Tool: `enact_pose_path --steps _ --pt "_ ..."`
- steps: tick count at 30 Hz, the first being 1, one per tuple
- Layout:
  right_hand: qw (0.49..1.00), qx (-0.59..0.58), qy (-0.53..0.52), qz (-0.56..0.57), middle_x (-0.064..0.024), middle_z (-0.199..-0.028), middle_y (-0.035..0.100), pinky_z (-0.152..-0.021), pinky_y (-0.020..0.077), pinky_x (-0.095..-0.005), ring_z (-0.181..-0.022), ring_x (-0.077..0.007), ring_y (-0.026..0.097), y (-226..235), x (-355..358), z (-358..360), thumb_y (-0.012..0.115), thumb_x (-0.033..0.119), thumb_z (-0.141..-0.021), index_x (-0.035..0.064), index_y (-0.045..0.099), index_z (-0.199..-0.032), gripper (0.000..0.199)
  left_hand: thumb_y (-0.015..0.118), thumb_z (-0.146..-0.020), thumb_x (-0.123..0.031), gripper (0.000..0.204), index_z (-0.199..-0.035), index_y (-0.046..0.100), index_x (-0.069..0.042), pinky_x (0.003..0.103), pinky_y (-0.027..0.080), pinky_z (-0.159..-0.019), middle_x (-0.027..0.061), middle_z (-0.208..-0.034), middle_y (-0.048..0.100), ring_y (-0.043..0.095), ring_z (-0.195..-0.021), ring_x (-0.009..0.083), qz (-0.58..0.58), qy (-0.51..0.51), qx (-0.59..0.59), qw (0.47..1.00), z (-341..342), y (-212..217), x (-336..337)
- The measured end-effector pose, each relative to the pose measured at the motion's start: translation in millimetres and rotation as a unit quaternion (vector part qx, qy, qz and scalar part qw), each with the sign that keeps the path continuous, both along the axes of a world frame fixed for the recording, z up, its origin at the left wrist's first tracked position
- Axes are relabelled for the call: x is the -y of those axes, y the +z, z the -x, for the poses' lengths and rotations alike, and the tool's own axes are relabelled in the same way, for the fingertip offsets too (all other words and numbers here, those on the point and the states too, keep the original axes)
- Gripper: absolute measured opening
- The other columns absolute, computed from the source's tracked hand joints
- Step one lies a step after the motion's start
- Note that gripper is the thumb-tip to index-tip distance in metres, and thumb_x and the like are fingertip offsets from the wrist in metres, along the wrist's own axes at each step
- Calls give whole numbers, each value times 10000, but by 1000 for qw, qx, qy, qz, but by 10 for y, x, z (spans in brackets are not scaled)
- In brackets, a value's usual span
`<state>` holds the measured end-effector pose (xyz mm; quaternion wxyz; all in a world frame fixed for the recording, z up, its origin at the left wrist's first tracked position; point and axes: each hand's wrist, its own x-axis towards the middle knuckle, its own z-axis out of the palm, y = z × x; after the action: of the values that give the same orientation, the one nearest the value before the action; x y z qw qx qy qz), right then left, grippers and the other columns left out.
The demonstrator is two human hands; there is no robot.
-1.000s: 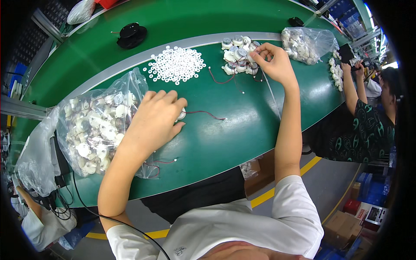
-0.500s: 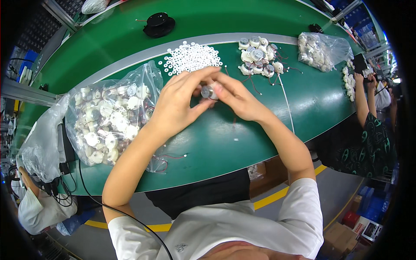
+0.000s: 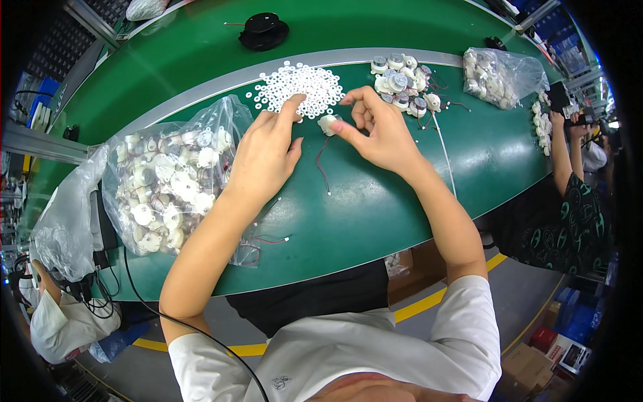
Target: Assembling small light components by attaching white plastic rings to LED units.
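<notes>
My right hand (image 3: 383,137) holds a small motor with a cream-white plastic housing (image 3: 328,125) between thumb and fingers, and its thin dark-red wire (image 3: 321,164) hangs toward the table with a tiny white connector at the end. To the left, my left hand (image 3: 264,154) reaches the near edge of a pile of small white ring-shaped washers (image 3: 305,84), index finger stretched onto them and thumb apart. I see nothing held in it. Several similar motors with wires (image 3: 398,80) are heaped beyond my right hand.
Beside my left forearm lies a clear bag full of motors (image 3: 167,181). Another bag of white parts (image 3: 495,77) lies at the far right. A black round object (image 3: 263,31) sits on the green belt (image 3: 355,27) behind a metal rail. A co-worker's arm (image 3: 559,151) is at the right.
My hands have moved apart. The left has gone to the washers, while the right keeps the motor, its wire now hanging in view. The black round object has shifted right.
</notes>
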<state>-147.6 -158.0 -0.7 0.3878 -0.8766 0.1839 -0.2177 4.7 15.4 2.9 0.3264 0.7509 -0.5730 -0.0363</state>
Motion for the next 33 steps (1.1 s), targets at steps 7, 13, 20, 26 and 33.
enact_pose_path --steps 7,13,20,26,33 --pt "991 14 124 44 -54 -893 552 -688 471 -301 -765 -187 527 -138 52 8 899 169 -766 54 627 -1164 497 749 -820 17 733 -1466 445 -151 432 548 -909 121 -1106 736 676 -1034 333 2 -36 -24 999 22 -17 14" --pt "990 16 127 51 -107 -993 652 -756 558 -369 -872 -257 696 -73 35 23 854 144 -814 28 617 -1063 363 772 -812 -5 826 -1525 388 -162 424 555 -910 156 -1074 747 692 -1060 335 19 -11 -101 995 63 -4 21" --pt "997 -11 69 -27 2 -698 604 -575 397 -220 -612 -39 483 106 53 80 873 127 -811 8 700 -1077 339 775 -815 -20 826 -1529 386 -165 405 555 -857 169 -1146 751 722 -996 352 7 -16 -99 995 61 6 10" --pt "994 -55 48 -79 11 -704 591 -568 400 -233 -609 -41 461 26 25 21 820 143 -884 -8 705 -1156 331 778 -814 -28 833 -1532 380 -167 383 552 -830 172 -1112 761 715 -1055 368 -2 -22 -99 995 70 24 2" --pt "998 16 23 -63 -64 -628 613 -515 398 -282 -530 -83 511 -162 -21 -80 746 182 -943 -45 706 -1045 252 764 -821 -17 822 -1534 380 -160 437 544 -903 203 -1118 750 692 -1107 397 -3 -24 -124 992 89 32 6"
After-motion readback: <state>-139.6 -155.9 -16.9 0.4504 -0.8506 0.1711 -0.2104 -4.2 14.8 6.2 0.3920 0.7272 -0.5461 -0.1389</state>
